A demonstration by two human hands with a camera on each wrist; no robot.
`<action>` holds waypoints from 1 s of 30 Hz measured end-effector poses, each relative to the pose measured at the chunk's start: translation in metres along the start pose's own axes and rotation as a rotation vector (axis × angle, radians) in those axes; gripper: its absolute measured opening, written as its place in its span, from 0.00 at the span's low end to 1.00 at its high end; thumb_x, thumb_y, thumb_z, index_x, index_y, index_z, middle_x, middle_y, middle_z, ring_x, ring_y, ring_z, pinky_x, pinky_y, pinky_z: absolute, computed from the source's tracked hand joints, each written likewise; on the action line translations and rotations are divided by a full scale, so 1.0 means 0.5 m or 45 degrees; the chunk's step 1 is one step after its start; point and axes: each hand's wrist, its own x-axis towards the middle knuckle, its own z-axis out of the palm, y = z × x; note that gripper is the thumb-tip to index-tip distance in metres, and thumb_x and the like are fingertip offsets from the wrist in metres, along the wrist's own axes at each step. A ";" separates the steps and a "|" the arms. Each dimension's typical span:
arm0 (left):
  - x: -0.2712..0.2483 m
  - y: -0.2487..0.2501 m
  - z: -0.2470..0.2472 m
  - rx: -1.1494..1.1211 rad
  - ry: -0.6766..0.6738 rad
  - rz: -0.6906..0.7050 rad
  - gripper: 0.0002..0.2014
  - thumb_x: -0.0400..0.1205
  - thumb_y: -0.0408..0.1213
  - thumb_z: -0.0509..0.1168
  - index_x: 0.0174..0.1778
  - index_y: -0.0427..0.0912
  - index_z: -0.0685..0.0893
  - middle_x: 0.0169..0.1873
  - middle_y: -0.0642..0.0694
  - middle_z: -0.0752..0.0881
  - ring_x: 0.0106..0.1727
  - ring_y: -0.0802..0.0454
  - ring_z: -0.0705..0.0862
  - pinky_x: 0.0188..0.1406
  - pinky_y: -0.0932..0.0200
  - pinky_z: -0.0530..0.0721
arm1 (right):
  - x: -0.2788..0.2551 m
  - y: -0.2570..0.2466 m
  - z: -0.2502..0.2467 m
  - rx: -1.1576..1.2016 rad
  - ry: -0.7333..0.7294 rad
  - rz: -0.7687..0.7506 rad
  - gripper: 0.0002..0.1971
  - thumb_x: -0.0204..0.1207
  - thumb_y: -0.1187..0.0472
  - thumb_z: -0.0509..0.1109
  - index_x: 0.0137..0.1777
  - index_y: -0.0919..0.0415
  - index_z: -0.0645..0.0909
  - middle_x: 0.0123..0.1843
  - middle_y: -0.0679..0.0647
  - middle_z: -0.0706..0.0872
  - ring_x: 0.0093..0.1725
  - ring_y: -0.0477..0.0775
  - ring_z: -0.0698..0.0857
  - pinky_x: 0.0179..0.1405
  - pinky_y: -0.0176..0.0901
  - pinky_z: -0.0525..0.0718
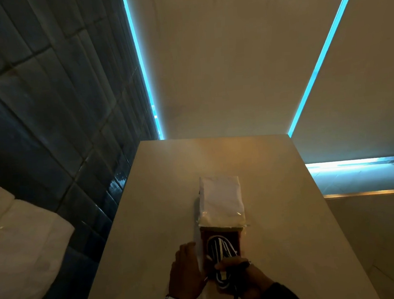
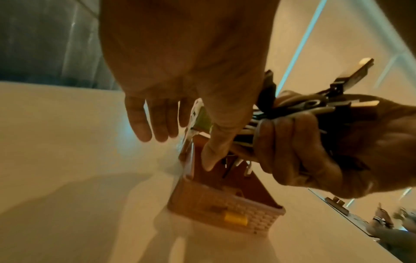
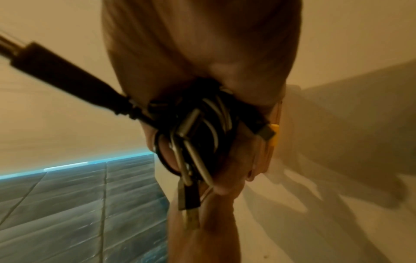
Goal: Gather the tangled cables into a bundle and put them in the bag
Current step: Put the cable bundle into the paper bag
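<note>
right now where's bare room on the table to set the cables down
Bare table lies right of the bag out to the right edge, left of it toward the tiled-wall side, and beyond it to the far edge. It is crowded at the near middle, where the left hand and right hand hold the cables at the bag's mouth.

A: What's the room like?
B: Pale table [image 1: 251, 169] against beige blinds [image 1: 232, 65], w/ thin cyan light strips [image 1: 138, 60] at the edges. Dark glossy tiled wall [image 1: 48, 101] on the left.
A: And bottom left?
B: White folded cloth [image 1: 18, 243], maybe towels – too dim to tell
</note>
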 end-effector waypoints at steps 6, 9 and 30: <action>0.026 -0.011 0.045 -0.233 -0.210 -0.119 0.19 0.83 0.55 0.58 0.66 0.51 0.75 0.60 0.50 0.82 0.57 0.52 0.83 0.54 0.56 0.82 | 0.052 -0.013 0.006 0.195 0.004 0.052 0.25 0.66 0.77 0.69 0.66 0.79 0.76 0.54 0.75 0.84 0.45 0.71 0.88 0.42 0.61 0.88; 0.035 -0.020 0.067 -0.254 -0.233 -0.167 0.19 0.85 0.55 0.53 0.70 0.58 0.75 0.63 0.51 0.81 0.60 0.53 0.82 0.56 0.60 0.80 | 0.078 -0.025 0.009 0.141 0.105 0.095 0.25 0.67 0.75 0.69 0.66 0.76 0.77 0.53 0.72 0.84 0.42 0.69 0.87 0.31 0.53 0.87; 0.033 -0.038 0.074 -0.237 -0.259 -0.121 0.24 0.83 0.61 0.46 0.61 0.52 0.81 0.53 0.51 0.81 0.51 0.54 0.80 0.49 0.58 0.78 | 0.125 -0.020 0.033 -0.538 0.579 -0.419 0.20 0.70 0.67 0.78 0.59 0.57 0.75 0.55 0.57 0.83 0.58 0.62 0.83 0.54 0.47 0.81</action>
